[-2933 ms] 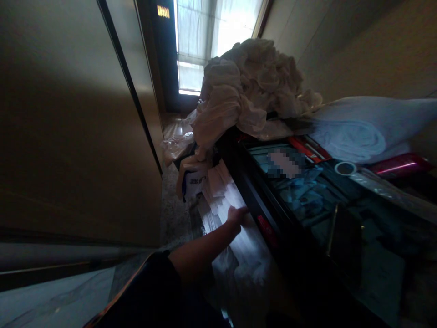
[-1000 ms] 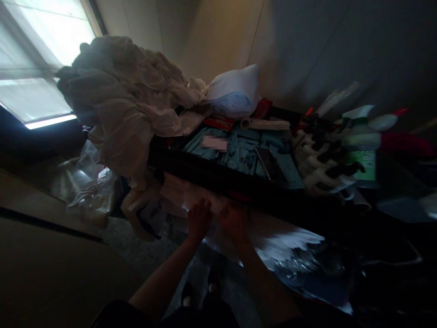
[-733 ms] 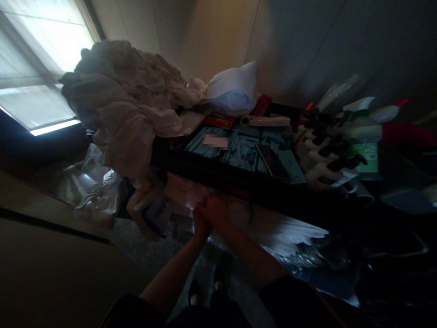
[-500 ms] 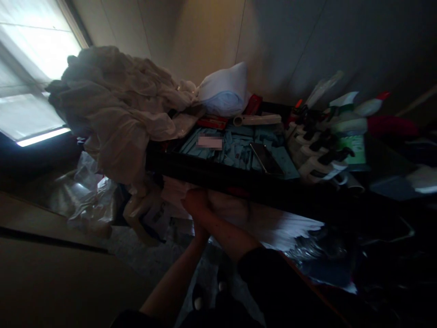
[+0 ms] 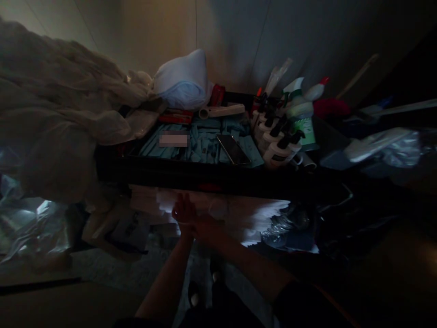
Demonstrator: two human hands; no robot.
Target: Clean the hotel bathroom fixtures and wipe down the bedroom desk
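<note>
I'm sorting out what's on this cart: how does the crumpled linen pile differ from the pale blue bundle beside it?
The crumpled linen pile is off-white, loose and sprawling, spilling over the cart's left end; the pale blue bundle is smaller, compact and rounded. The pile drapes downward, while the bundle sits neatly at the back by the wall. Both are soft fabric on the cart's top.

Very dim, heavy shadows — blurred, edges warped.

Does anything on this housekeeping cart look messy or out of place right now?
Yes. A crumpled heap of off-white linen spills over the cart's left end instead of lying folded. A dark flat phone lies loose among the teal packets in the black top tray. The white folded sheets under it look ruffled.
</note>
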